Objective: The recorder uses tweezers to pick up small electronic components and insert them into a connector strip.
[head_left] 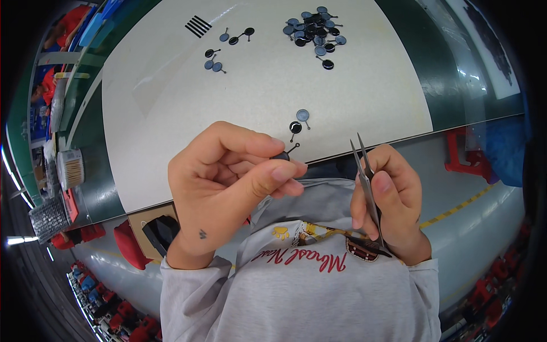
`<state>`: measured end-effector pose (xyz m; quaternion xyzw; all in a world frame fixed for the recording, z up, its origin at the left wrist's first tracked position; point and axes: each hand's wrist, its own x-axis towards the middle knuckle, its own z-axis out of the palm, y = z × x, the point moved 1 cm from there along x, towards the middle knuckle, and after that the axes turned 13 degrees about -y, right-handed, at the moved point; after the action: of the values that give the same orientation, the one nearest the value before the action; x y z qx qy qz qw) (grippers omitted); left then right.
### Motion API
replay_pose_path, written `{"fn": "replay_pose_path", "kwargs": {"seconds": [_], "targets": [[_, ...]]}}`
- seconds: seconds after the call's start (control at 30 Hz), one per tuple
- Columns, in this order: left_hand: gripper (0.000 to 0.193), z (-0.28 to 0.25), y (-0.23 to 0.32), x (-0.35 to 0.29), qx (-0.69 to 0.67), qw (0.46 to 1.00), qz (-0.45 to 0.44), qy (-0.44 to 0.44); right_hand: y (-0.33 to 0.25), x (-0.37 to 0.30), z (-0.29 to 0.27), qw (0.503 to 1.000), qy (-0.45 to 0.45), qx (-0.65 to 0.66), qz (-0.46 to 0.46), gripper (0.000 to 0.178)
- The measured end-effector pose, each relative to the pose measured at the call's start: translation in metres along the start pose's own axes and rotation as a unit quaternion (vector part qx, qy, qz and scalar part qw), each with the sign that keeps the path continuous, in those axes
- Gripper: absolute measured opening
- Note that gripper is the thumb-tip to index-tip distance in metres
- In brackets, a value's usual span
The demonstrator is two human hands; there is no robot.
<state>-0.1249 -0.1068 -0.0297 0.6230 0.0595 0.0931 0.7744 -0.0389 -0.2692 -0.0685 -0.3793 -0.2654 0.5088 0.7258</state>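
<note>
My left hand (233,171) pinches a small black round cap (280,156) between thumb and fingertips. The cap's thin stem with a ringed end sticks out to the upper right. In my right hand (390,199) are metal tweezers (367,182), tips pointing up and slightly apart, with nothing between them. On the white sheet just beyond my left fingertips lie a grey cap (302,115) and a black cap (295,127), each with a similar stem. Both hands are held over the table's near edge, apart from each other.
A pile of grey and black caps (313,28) lies at the far middle of the white sheet (171,114). Several loose caps (217,66) and a row of black strips (198,26) are at the far left. A tub of cotton swabs (71,169) stands at the left edge.
</note>
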Motion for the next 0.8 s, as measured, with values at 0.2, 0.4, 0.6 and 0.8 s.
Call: {"fn": "replay_pose_path", "kwargs": {"seconds": [0.2, 0.4, 0.6, 0.8], "targets": [[0.008, -0.023, -0.007, 0.005, 0.348, 0.937, 0.030, -0.004, 0.001, -0.001, 0.001, 1.000, -0.009, -0.003, 0.000, 0.012], [0.009, -0.076, 0.007, 0.024, 0.667, 0.744, 0.046, -0.010, 0.004, -0.004, -0.003, 0.999, 0.003, -0.043, -0.009, 0.010], [0.009, -0.085, 0.016, 0.046, 0.724, 0.679, 0.115, -0.036, 0.006, -0.004, -0.002, 0.999, 0.012, -0.043, -0.005, 0.010], [0.010, -0.079, 0.018, 0.057, 0.768, 0.625, 0.095, -0.104, 0.004, -0.003, -0.003, 0.998, 0.008, -0.055, -0.001, 0.010]]}}
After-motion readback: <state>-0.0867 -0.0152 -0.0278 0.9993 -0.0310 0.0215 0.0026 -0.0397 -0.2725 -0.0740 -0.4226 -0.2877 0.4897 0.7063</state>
